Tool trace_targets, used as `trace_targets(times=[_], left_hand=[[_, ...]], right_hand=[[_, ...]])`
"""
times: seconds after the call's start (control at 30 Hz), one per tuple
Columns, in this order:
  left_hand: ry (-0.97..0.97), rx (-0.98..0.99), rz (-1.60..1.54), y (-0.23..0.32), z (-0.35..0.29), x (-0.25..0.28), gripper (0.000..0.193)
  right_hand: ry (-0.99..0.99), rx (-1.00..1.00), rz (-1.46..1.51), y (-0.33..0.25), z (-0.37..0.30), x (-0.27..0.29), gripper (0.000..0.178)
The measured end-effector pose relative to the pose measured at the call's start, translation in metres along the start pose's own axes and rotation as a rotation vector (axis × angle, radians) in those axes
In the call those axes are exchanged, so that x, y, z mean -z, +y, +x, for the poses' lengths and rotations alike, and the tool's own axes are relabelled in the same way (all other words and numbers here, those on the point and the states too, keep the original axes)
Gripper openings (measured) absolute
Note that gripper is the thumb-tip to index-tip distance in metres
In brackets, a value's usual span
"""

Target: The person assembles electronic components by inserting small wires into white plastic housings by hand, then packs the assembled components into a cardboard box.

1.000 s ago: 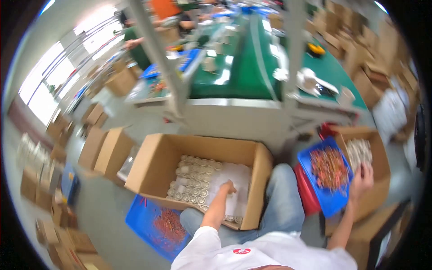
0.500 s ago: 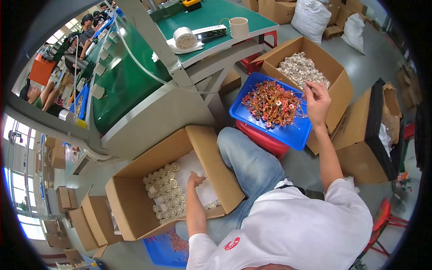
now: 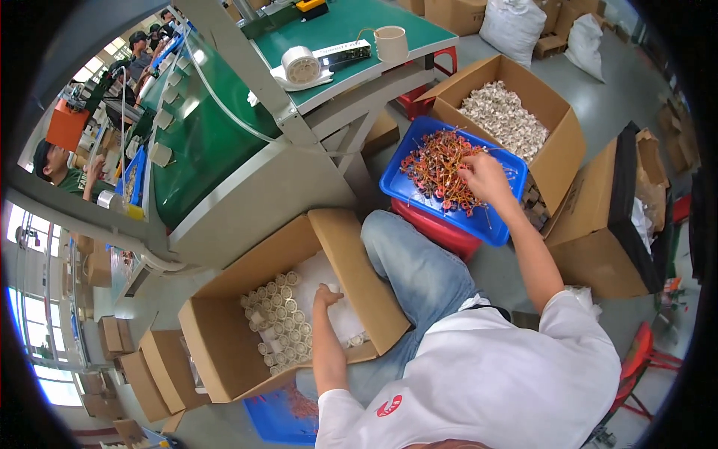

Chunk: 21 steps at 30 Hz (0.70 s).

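My right hand [image 3: 482,176] reaches into a pile of small red parts with thin orange-brown wires [image 3: 441,161]. Its fingertips are pinched together at the pile, and what they grip is hidden. The pile lies in a blue tray [image 3: 486,232] resting on a red stool [image 3: 441,232]. My left hand [image 3: 327,295] is over a white sheet [image 3: 348,322] inside an open cardboard box [image 3: 206,344]. Its fingers are curled together around something whitish, too small to name. Beside it, several round cream-coloured plastic cups [image 3: 284,318] stand in rows in the box.
A carton [image 3: 557,146] full of small whitish pieces [image 3: 502,111] stands behind the tray. A green-topped bench [image 3: 336,26] with a white spool [image 3: 301,66] is ahead. A green conveyor [image 3: 202,142] runs at left, with people beyond. Under my leg lies another blue tray [image 3: 269,423].
My right hand has come down and left, from above the tray's right edge into the wired parts. My left hand has stayed nearly in place over the white sheet.
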<state>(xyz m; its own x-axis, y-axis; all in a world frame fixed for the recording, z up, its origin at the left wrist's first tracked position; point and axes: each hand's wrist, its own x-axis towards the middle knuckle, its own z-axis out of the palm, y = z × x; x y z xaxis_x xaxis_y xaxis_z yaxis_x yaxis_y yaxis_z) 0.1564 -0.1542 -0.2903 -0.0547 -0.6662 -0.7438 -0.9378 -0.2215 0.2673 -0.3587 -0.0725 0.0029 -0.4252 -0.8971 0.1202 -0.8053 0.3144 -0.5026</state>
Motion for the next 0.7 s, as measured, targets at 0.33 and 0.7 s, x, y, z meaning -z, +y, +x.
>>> trace_targets(times=[0.33, 0.7], left_hand=[[0.057, -0.1, 0.118, -0.013, 0.014, -0.013, 0.092], [-0.003, -0.145, 0.039, -0.005, -0.063, -0.025, 0.076]], right_hand=[[0.152, 0.111, -0.01, -0.02, -0.021, 0.017, 0.018], [-0.007, 1.09, -0.034, -0.244, -0.073, 0.134, 0.011]])
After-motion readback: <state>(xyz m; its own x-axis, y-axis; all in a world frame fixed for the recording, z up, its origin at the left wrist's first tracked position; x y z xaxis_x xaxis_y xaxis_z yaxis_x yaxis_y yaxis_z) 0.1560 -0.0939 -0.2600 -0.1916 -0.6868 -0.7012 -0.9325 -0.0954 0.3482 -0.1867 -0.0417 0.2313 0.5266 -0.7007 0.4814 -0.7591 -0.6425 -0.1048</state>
